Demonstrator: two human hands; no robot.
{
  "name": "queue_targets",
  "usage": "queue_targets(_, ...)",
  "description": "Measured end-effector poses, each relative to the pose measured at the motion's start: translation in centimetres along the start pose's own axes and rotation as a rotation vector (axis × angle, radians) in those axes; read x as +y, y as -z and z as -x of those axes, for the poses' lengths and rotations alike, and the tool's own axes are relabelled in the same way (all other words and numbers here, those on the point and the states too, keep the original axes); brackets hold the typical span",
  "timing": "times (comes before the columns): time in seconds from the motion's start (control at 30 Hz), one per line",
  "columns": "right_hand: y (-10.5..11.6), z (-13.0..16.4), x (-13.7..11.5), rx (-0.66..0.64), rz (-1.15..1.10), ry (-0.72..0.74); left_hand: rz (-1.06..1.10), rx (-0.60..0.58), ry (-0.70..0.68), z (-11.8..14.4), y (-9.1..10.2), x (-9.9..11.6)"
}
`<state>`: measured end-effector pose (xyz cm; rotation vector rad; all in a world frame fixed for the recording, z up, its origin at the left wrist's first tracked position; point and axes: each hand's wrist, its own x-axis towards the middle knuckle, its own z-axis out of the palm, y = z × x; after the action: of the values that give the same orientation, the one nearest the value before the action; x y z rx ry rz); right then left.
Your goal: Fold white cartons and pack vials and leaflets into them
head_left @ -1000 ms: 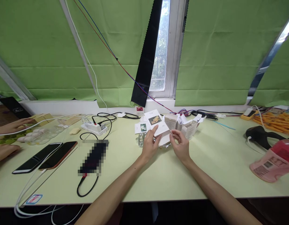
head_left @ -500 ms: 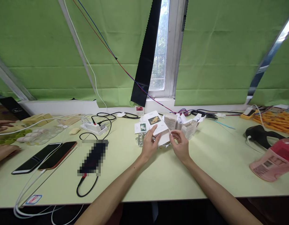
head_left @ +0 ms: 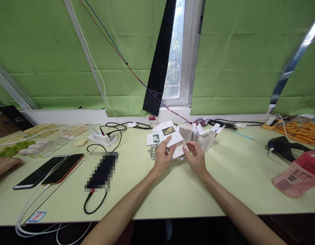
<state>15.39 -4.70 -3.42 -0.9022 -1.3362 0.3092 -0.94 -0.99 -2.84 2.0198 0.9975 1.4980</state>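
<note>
My left hand [head_left: 162,157] and my right hand [head_left: 196,157] together hold a small white box [head_left: 178,149] just above the pale green table [head_left: 172,190], each gripping one side. A printed card with a yellow flower picture [head_left: 169,132] lies right behind the box. Left of my left hand stands a small clear glass bottle [head_left: 153,151]. Several open white cartons [head_left: 203,136] stand behind my right hand.
Two phones [head_left: 51,170] on white cables lie at the left, beside a blurred dark device [head_left: 102,170] with a black cable. A power strip [head_left: 102,139] sits behind. Another person's hand [head_left: 4,165] rests at the far left. A pink bottle [head_left: 296,178] and black scanner [head_left: 283,148] lie right.
My hands have turned the white box slightly and drawn closer together. The other person's far hand at the left edge has withdrawn out of view.
</note>
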Motion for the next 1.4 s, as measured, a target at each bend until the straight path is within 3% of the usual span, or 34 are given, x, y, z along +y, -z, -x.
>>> queue_targets(0.4, 0.13, -0.13, -0.46, -0.032, 0.061, 0.048, -0.047, -0.033, -0.093, -0.02, 0.08, 0.18)
queue_targets(1.1, -0.07, 0.13, 0.13, -0.058, 0.111, 0.037, -0.028, -0.073, -0.099, 0.06, 0.17, 0.38)
queue_targets(1.4, -0.05, 0.32, 0.27, -0.084, 0.045, -0.038, 0.006, -0.078, -0.061, -0.03, 0.32, 0.64)
